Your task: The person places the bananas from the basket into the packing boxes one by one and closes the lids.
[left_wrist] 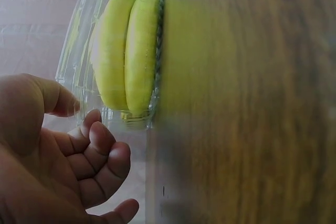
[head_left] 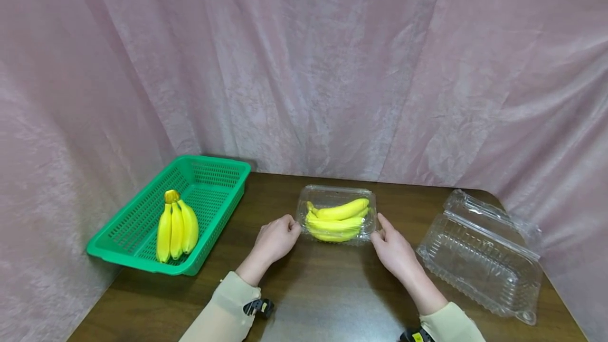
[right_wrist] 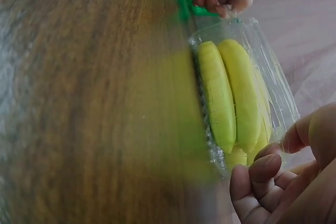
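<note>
A clear plastic clamshell container (head_left: 339,190) sits on the table at the middle, with a bunch of yellow bananas (head_left: 336,223) inside, seen through its lid. My left hand (head_left: 279,236) is at its left front corner; in the left wrist view, thumb and index finger pinch the edge while the other fingers (left_wrist: 119,169) curl loosely below. At the opposite corner, my right hand (head_left: 393,247) pinches the edge between thumb and index finger, as the right wrist view shows from close by. The bananas (right_wrist: 239,93) lie side by side behind the clear wall.
On the left, a green plastic basket (head_left: 223,161) holds another banana bunch (head_left: 177,228), stem toward the back. A second clear container (head_left: 480,263) lies on the right with its lid folded open. Behind the brown table (head_left: 328,300) hangs a pink curtain (head_left: 304,67).
</note>
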Tool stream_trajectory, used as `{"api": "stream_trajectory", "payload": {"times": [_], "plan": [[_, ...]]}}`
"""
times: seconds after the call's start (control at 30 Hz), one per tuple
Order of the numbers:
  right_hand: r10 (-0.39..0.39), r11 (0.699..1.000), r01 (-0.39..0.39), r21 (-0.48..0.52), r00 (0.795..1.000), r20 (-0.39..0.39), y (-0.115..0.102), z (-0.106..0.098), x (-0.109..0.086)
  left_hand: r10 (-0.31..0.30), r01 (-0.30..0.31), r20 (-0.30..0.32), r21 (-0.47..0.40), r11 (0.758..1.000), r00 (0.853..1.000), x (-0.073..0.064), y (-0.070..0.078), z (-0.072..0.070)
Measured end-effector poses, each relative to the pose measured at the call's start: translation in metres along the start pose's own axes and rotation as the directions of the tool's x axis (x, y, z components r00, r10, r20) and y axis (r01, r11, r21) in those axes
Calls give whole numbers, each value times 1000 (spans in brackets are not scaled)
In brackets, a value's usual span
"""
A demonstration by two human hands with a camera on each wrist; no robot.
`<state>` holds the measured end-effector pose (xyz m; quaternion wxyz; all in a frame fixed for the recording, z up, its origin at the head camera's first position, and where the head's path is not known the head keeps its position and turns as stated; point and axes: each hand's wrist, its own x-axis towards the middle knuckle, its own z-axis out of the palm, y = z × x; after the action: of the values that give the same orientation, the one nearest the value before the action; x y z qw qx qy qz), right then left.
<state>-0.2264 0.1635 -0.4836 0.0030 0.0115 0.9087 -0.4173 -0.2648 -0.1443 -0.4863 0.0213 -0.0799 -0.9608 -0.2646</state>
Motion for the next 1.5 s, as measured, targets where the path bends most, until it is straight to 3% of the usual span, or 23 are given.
{"api": "stream_trajectory", "payload": {"times": [0.9,1.5], "plan": [[-8,998,9,62,1000,-16,0,-1,-1,-8,8,12,-19,1000,1000,1,0,2],[-11,999,12,46,1000,-23,1,0,1,18,-17,9,-56,998,1000,-1,-3,2]]}}
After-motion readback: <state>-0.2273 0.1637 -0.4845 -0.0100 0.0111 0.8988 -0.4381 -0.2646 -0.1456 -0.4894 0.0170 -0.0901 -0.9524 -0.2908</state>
